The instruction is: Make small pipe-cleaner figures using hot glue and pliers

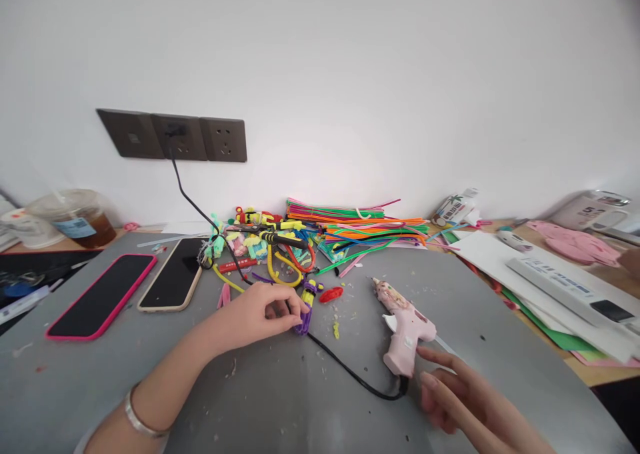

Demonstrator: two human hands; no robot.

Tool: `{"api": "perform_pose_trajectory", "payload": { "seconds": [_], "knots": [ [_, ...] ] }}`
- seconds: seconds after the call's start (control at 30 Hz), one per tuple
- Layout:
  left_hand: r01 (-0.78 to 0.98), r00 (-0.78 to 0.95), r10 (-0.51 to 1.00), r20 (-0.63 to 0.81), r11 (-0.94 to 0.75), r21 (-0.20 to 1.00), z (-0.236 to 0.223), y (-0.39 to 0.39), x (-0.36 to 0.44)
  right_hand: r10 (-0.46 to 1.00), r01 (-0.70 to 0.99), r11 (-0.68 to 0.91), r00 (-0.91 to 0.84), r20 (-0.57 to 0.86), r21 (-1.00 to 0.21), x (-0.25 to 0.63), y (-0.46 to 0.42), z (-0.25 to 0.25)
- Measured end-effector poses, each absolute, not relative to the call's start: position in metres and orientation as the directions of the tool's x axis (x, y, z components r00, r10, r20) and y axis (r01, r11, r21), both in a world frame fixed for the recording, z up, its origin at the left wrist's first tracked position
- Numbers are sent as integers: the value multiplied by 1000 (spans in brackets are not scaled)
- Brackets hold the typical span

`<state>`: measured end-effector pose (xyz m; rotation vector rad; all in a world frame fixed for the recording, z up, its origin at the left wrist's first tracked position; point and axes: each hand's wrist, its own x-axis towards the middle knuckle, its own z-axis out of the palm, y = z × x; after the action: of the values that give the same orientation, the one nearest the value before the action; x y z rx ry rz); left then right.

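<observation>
My left hand (267, 312) pinches a small purple and yellow pipe-cleaner figure (309, 301) between thumb and fingers, low over the grey mat. A pink hot glue gun (406, 331) lies on the mat to the right, its nozzle towards the wall. Beside its handle is my right hand (453, 391), fingers apart and holding nothing; whether the index fingertip touches the handle I cannot tell. A red pipe-cleaner piece (331, 295) and a yellow-green scrap (336, 330) lie between the figure and the glue gun. The gun's black cord (350, 373) passes under the figure.
Behind the hands sit a bundle of colourful pipe cleaners (375, 231) and black-handled pliers (284, 241). Two phones, one pink-cased (103, 297) and one beige-cased (173, 277), lie at left. A lidded drink cup (75, 217) stands farther left. Papers and a white box (570, 291) occupy the right.
</observation>
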<state>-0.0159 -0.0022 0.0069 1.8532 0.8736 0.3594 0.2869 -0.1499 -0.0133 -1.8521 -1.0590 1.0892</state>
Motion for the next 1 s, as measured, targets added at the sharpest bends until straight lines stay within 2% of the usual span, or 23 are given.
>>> {"api": "perform_pose_trajectory", "payload": {
  "seconds": [0.1, 0.27, 0.4, 0.5, 0.67, 1.0],
  "knots": [
    [377, 644, 756, -121, -176, 909, 6, -1, -14, 940, 427, -317, 261, -221, -847, 279, -144, -11],
    [306, 570, 802, -180, -4, 952, -1, -1, -10, 999, 498, 21, 25, 39, -867, 228, -110, 4],
    [228, 567, 804, -177, 54, 972, -6, -1, -8, 938, 501, 343, -226, 263, -794, 202, -70, 10],
    [231, 544, 816, -195, 78, 970, -6, -1, -8, 876, 482, 471, -355, 327, -739, 199, -47, 8],
    [262, 517, 832, -203, 73, 962, -4, -1, -8, 817, 413, 558, -429, 387, -720, 198, -31, 3],
    [225, 564, 813, -147, 20, 974, -4, -2, -6, 844, 379, 509, -397, 361, -773, 200, -32, -3]
  ]
}}
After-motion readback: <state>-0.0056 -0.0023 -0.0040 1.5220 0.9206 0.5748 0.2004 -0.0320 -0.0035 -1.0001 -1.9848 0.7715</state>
